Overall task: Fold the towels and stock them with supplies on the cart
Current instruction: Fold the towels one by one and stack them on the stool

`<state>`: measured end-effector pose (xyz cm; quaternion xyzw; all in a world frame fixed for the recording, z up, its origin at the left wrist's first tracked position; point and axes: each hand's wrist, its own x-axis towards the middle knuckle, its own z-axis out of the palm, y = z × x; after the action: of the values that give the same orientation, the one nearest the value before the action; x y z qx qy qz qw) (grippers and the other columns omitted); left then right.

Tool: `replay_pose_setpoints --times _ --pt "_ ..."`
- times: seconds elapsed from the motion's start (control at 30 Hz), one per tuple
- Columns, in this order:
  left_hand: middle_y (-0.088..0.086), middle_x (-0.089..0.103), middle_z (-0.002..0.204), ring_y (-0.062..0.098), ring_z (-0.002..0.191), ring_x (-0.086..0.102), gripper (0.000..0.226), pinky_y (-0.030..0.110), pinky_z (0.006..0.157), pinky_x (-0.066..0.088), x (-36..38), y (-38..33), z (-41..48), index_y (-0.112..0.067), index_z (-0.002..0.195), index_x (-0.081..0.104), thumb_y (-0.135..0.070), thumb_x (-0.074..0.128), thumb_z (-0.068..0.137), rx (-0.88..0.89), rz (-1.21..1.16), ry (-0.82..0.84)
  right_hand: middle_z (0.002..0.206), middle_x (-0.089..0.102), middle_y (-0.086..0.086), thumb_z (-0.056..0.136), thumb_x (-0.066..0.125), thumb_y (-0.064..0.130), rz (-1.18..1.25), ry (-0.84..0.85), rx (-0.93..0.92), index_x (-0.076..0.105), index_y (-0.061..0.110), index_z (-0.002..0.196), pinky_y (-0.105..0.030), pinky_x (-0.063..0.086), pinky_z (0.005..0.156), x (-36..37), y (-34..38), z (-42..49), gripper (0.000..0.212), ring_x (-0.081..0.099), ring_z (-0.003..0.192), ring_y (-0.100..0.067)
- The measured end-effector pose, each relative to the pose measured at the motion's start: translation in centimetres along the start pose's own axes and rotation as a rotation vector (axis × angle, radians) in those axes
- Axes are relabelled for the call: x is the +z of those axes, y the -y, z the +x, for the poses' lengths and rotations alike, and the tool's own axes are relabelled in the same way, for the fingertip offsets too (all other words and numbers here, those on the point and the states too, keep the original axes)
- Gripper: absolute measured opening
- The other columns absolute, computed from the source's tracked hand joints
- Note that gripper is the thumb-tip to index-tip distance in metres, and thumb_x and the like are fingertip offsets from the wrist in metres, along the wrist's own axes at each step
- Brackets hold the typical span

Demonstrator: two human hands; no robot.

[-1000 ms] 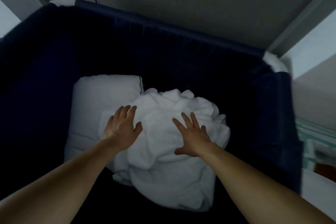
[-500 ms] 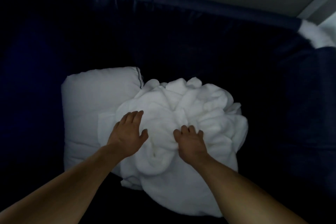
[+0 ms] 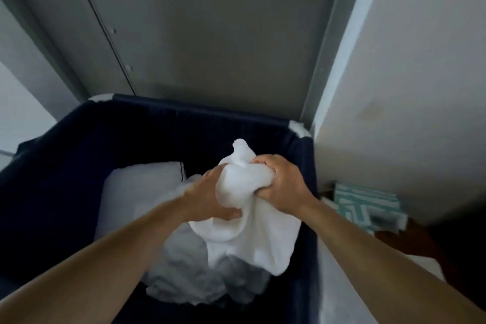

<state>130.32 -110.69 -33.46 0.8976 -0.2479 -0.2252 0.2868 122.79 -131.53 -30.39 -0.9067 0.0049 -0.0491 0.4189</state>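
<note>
A crumpled white towel hangs above a dark navy fabric bin, bunched between both hands. My left hand grips its left side with the thumb curled underneath. My right hand grips the top right, and a tuft of towel sticks up past the fingers. Below the lifted towel, more rumpled white towels lie on the bin's floor. A white pillow lies in the bin at the left, partly under the pile.
The bin stands against grey closet doors and a white wall on the right. Teal-and-white patterned folded items lie on a surface to the right of the bin.
Both hands went from lying flat on the towel pile to gripping one towel and lifting it up out of the bin. The camera view tilted upward.
</note>
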Motion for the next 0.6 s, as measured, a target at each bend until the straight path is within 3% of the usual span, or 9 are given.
replay_pose_setpoints --times 0.1,0.17,0.27,0.37,0.47,0.6 --pt "-0.034 0.06 0.104 -0.011 0.097 0.059 0.076 0.022 0.073 0.049 -2.2 -9.0 -2.1 -0.065 0.115 0.042 -0.055 0.082 0.052 0.09 -0.064 -0.151 0.11 0.061 0.013 0.069 0.083 0.017 0.055 -0.176 -0.08 0.067 0.029 0.116 -0.004 0.035 0.08 -7.0 3.8 -2.7 0.051 0.055 0.096 -0.004" --pt "-0.023 0.066 0.099 -0.003 0.095 0.064 0.06 0.022 0.073 0.049 -3.8 -14.7 -3.4 -0.05 0.113 0.055 -0.048 0.08 0.058 0.145 -0.097 -0.243 0.106 0.061 0.016 0.066 0.083 0.012 0.086 -0.342 -0.126 0.069 0.028 0.112 0.003 0.033 0.076 -11.7 6.4 -4.5 0.051 0.053 0.092 0.001" --pt "-0.017 0.065 0.109 0.004 0.099 0.062 0.07 0.026 0.078 0.048 -6.2 -23.4 -5.4 -0.033 0.125 0.057 -0.043 0.078 0.058 0.25 -0.2 -0.386 0.105 0.066 0.016 0.063 0.081 0.009 0.153 -0.539 -0.171 0.065 0.039 0.102 0.003 0.036 0.079 -18.9 9.9 -7.2 0.051 0.056 0.092 0.003" --pt "-0.017 0.066 0.108 0.001 0.095 0.063 0.07 0.021 0.075 0.049 -8.0 -30.8 -7.4 -0.031 0.123 0.058 -0.044 0.079 0.058 0.407 -0.268 -0.432 0.097 0.068 0.027 0.064 0.078 0.008 0.213 -0.698 -0.206 0.063 0.046 0.093 -0.005 0.045 0.081 -25.2 12.6 -10.1 0.05 0.061 0.095 0.007" --pt "-0.002 0.073 0.111 0.015 0.103 0.069 0.058 0.028 0.08 0.057 -8.8 -35.8 -7.8 -0.028 0.122 0.064 -0.04 0.081 0.068 0.572 -0.539 -0.189 0.091 0.066 0.035 0.063 0.079 0.011 0.173 -0.85 -0.23 0.063 0.049 0.089 -0.01 0.05 0.078 -30.1 14.4 -13.2 0.049 0.062 0.093 0.009" --pt "0.015 0.069 0.122 0.033 0.114 0.066 0.071 0.041 0.089 0.055 -8.4 -39.8 -6.8 -0.016 0.12 0.072 -0.07 0.057 0.076 0.446 -0.873 0.301 0.09 0.067 0.032 0.061 0.08 0.012 0.121 -0.994 -0.217 0.065 0.047 0.088 -0.013 0.052 0.075 -34.1 14.9 -16.9 0.047 0.063 0.088 0.009"
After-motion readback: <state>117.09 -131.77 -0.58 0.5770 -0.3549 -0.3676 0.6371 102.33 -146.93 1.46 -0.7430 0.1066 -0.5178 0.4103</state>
